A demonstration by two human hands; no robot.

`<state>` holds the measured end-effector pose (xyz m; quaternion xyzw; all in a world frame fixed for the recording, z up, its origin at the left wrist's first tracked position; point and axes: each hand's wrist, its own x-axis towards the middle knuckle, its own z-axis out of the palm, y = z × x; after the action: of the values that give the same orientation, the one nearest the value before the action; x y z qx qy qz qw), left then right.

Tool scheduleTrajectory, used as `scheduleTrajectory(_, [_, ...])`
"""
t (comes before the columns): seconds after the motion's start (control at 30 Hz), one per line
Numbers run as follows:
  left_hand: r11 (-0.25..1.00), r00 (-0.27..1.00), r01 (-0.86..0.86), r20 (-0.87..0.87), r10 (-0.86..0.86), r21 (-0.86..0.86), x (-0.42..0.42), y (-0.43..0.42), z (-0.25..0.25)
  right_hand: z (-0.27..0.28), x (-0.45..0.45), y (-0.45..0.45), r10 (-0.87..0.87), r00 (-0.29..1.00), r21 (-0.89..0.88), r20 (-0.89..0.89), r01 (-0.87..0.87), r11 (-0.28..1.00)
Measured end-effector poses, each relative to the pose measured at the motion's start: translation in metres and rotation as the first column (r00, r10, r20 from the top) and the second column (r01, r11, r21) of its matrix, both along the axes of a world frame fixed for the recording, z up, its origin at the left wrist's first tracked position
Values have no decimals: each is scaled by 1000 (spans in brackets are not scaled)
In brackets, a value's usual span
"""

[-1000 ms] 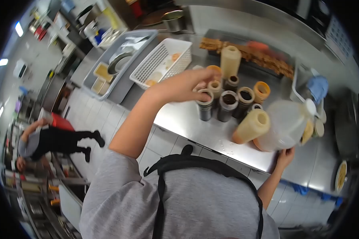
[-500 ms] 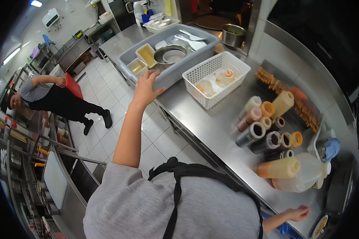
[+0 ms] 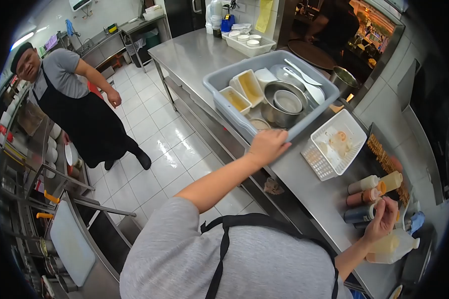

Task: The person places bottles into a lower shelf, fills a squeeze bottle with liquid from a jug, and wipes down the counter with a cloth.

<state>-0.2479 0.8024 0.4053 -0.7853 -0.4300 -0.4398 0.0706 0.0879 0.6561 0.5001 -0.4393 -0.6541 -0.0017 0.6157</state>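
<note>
My left hand (image 3: pixel 268 147) is closed over the near rim of a grey plastic tub (image 3: pixel 224 117). Inside the tub are a metal pot (image 3: pixel 270 110) with a smaller bowl (image 3: pixel 288 101) in it, two rectangular containers with yellowish residue (image 3: pixel 248 88), and white utensils (image 3: pixel 312 91). My right hand (image 3: pixel 381 222) is raised over the sauce bottles (image 3: pixel 362 184), its fingers loosely curled together with nothing visible in them. Between my hands stands a white perforated basket (image 3: pixel 318 162) holding a few small translucent items, too blurred to name.
A co-worker in a black apron (image 3: pixel 80 114) stands at the left by shelving. A steel counter (image 3: pixel 184 52) runs under the tub and bottles. At its back sits a white tray with small cups (image 3: pixel 249 44). A cutting board (image 3: pixel 67 244) lies at lower left. Another person is behind the pass window.
My left hand has moved from hovering by the tub's edge to gripping its near rim. My right hand has risen towards the bottles. The view has shifted, and the co-worker now stands turned towards me.
</note>
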Motion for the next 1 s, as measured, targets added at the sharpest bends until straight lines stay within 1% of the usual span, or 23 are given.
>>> scheduleTrajectory(0.03, [1000, 1000, 5, 24, -5, 2, 2, 1, -1, 3, -12, 2, 18, 1000, -49, 11, -17, 999])
scheduleTrajectory(0.07, [1000, 999, 14, 32, -14, -4, 7, 1, -2, 6, -19, 2, 9, 1000, -55, 18, -8, 998])
scheduleTrajectory(0.13, [994, 994, 105, 5, -105, -16, 20, 1, -2, 12, -30, 3, -20, 999, -143, 34, 25, 989])
scheduleTrajectory(0.17, [993, 993, 120, 19, -119, -15, 25, 1, -3, 15, -37, 4, -34, 998, -144, 48, 41, 989])
scheduleTrajectory(0.23, [981, 982, 190, -1, -190, 29, 35, 0, -6, 17, -48, 9, -57, 995, -190, 84, 72, 979])
scheduleTrajectory(0.27, [981, 983, 182, -2, -182, 64, 36, 3, -9, 17, -54, 12, -32, 996, -216, 86, 50, 975])
scheduleTrajectory(0.3, [977, 978, 206, 1, -206, 59, 36, 5, -9, 20, -62, 12, -30, 989, -231, 146, 63, 971])
scheduleTrajectory(0.37, [966, 976, 217, -45, -213, 138, 32, 8, -11, 25, -82, 9, -28, 993, -340, 113, 65, 938])
scheduleTrajectory(0.4, [961, 971, 241, -47, -236, 134, 30, 6, -9, 23, -80, 9, -84, 958, -298, 274, 167, 940])
scheduleTrajectory(0.43, [958, 966, 257, -43, -254, 126, 28, 5, -6, 21, -85, 5, -122, 970, -353, 212, 192, 916])
scheduleTrajectory(0.5, [949, 957, 291, -42, -288, 121, 26, 6, -2, 8, -77, -2, -140, 982, -415, 128, 181, 892])
scheduleTrajectory(0.63, [926, 931, 363, -64, -358, 106, 18, 19, -2, -8, -66, -6, -180, 976, -475, 121, 216, 853])
scheduleTrajectory(0.7, [921, 923, 381, -88, -374, 86, 12, 31, -3, -13, -66, -1, -154, 973, -488, 173, 220, 844])
scheduleTrajectory(0.77, [917, 921, 390, -26, -389, 80, 5, 47, -2, -23, -70, 15, -111, 987, -500, 113, 153, 852])
scheduleTrajectory(0.8, [917, 921, 391, -30, -390, 84, 0, 53, -1, -24, -75, 23, -88, 986, -506, 140, 147, 850])
scheduleTrajectory(0.83, [923, 923, 383, -42, -382, 25, -6, 58, 0, -24, -82, 33, -45, 982, -519, 182, 134, 844])
scheduleTrajectory(0.87, [928, 927, 371, -54, -372, -34, -11, 63, 1, -34, -84, 44, 15, 989, -532, 150, 68, 844])
scheduleTrajectory(0.9, [930, 928, 367, -55, -368, -28, -17, 64, 3, -40, -91, 55, 82, 987, -558, 138, 9, 830])
scheduleTrajectory(0.97, [860, 896, 438, 202, -394, -262, -27, 67, 14, -54, -108, 73, 231, 970, -642, 69, -134, 755])
scheduleTrajectory(1.0, [853, 860, 470, 334, -386, -224, -34, 71, 17, -61, -116, 81, 344, 936, -673, 72, -210, 710])
